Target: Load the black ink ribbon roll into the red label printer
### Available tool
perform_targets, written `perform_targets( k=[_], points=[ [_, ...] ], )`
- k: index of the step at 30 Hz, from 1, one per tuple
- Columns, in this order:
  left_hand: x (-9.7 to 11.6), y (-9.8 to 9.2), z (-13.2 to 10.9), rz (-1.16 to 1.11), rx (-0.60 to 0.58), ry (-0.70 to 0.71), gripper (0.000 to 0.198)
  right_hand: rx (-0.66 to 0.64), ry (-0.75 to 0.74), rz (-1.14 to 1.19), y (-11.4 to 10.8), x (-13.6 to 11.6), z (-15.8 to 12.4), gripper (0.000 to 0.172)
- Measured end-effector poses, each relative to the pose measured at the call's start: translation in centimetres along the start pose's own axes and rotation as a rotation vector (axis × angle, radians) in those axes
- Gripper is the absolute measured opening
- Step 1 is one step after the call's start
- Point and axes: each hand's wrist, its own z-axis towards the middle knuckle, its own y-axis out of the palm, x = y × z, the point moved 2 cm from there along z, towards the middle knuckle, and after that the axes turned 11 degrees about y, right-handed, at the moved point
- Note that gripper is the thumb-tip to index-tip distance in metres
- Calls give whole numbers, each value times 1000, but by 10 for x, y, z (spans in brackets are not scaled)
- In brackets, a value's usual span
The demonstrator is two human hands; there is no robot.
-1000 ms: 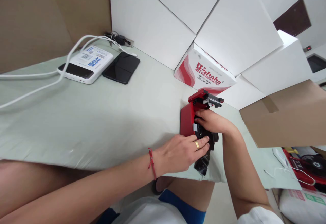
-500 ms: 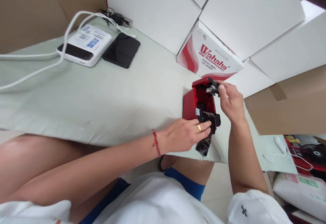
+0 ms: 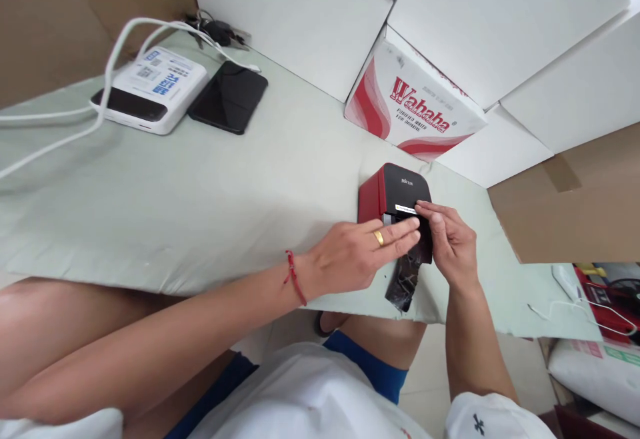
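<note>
Head view, center-right: L hand [image 3: 357, 256] flat, fingers out, on printer [image 3: 387, 189] front; R hand [image 3: 450, 246] fingertips press it, grasp unclear. Wahaha box [image 3: 415, 112] shut.

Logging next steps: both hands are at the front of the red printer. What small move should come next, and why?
Probably pull the black strip out of the front of the red printer: the lid sits shut, the strip hangs crumpled over the table edge, the left hand lies across the front, and the right hand touches the slot.

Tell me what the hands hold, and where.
The left hand and the right hand both clasp the red printer by its black front panel.
</note>
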Motion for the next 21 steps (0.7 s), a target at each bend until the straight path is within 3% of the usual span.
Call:
perform_targets(
  k=[2,5,8,11,13,18,21],
  points=[
    [-11,-5,0,-29,30,-103,64,26,10,5,3,1,-1,34],
    [-26,-10,-2,-72,-25,-218,77,39,6,18,7,2,-3,33],
    [-32,-11,-3,-100,-109,-269,84,42,4,45,9,3,-2,32],
    [-33,-8,-3,-121,-121,-280,84,55,25,66,9,3,1,31],
    [-32,-6,-3,-119,-91,-242,78,62,41,68,8,0,1,30],
    [-32,-2,-7,27,44,-87,39,103,53,97,4,-15,-21,28],
    [-33,-2,-8,45,84,-59,36,77,-15,108,2,-21,-41,26]
  ],
)
